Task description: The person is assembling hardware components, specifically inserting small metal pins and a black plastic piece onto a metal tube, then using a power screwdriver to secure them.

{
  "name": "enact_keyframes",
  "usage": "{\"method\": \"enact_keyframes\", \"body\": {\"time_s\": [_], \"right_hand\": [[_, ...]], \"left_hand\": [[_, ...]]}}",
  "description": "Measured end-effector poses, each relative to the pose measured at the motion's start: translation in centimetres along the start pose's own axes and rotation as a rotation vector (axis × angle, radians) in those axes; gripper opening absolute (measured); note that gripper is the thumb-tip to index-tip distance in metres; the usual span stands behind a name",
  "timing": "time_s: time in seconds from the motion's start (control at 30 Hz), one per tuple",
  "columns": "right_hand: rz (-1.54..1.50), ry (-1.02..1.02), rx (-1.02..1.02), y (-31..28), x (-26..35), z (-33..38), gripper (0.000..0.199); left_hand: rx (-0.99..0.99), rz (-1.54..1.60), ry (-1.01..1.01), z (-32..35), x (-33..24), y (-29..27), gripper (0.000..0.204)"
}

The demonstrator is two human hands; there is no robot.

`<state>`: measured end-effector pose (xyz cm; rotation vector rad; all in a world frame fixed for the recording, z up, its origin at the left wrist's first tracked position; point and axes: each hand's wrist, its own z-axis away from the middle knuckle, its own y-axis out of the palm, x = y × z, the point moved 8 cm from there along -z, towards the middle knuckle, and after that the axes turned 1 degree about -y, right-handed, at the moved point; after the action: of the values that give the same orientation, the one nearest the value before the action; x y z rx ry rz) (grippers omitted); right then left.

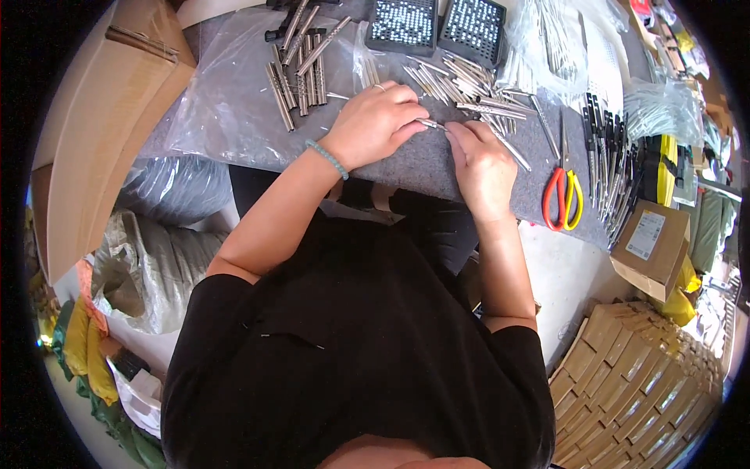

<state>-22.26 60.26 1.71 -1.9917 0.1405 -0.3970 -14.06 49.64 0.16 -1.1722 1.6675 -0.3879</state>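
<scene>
My left hand (376,127), with a pale green bead bracelet at the wrist and a ring on a finger, pinches one end of a thin silver metal rod (432,123). At its other end the fingertips of my right hand (486,168) are closed on the same rod. Both hands are low over the grey mat (414,168), near its front edge. Just beyond them lies a loose pile of silver metal tubes (449,82). More patterned silver tubes (312,74) lie on a clear plastic sheet (226,102) to the left. The rod's exact kind is too small to tell.
Two black trays (402,50) of small pale parts stand at the back. Scissors (563,199) with red and yellow handles lie right, beside several black-ended rods (605,156). A cardboard box (117,102) rises at left; a smaller box (652,242) and stacked cartons (633,375) are right.
</scene>
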Motion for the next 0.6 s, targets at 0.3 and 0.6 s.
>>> {"method": "enact_keyframes", "body": {"time_s": [0.3, 0.6], "right_hand": [[-0.267, -0.002, 0.042, 0.8, 0.4, -1.2, 0.019], [-0.326, 0.108, 0.099, 1.2, -1.8, -0.5, 0.021]], "left_hand": [[-0.078, -0.010, 0.040, 0.5, 0.3, -0.2, 0.016], [-0.044, -0.022, 0.015, 0.1, -0.1, -0.2, 0.019]]}}
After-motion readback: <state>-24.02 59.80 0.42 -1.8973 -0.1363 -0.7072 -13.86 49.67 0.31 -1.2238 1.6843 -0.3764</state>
